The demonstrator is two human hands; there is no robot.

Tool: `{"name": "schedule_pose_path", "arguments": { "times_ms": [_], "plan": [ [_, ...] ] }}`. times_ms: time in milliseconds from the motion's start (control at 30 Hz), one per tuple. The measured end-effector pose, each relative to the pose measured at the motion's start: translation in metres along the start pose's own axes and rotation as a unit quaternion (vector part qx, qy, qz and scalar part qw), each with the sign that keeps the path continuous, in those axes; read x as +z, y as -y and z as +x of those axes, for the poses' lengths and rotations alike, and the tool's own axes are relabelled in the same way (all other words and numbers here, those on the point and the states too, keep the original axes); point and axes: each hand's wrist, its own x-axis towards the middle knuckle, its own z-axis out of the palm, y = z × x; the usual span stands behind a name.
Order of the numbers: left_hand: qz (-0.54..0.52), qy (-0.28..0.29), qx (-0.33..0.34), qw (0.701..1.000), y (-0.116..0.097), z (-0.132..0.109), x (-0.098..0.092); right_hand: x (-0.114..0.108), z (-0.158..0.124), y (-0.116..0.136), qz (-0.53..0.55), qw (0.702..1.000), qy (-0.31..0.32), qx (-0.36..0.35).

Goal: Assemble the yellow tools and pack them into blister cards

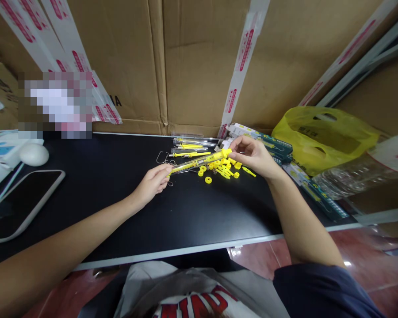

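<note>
Between my hands, above the black table, is a clear tube with yellow parts inside and a yellow cap (199, 162); I cannot make out its exact kind. My left hand (154, 180) is closed around its lower left end. At the other end, my right hand (250, 154) pinches the yellow cap with thumb and fingers. Loose yellow rings (208, 179) and small yellow slotted pieces (224, 172) lie just below and behind the tube. Farther back are several clear tubes and yellow rods (190, 146). Bent wire hooks (162, 156) lie beyond my left hand, partly hidden by it.
Printed boxes (268, 143) lie at the back right, near a yellow plastic bag (325, 137) and a clear plastic bottle (345, 176). A phone (26, 203) and a white cable rest at the left. Large taped cardboard boxes (199, 66) stand behind the table (185, 216).
</note>
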Motion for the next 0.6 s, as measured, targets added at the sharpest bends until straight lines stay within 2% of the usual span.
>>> {"name": "schedule_pose_path", "arguments": {
  "times_ms": [600],
  "plan": [
    [0.001,-0.006,0.002,1.0,-0.0016,-0.0011,0.0019,0.003,0.0011,0.0012,-0.026,0.999,0.026,-0.001]
  ]
}}
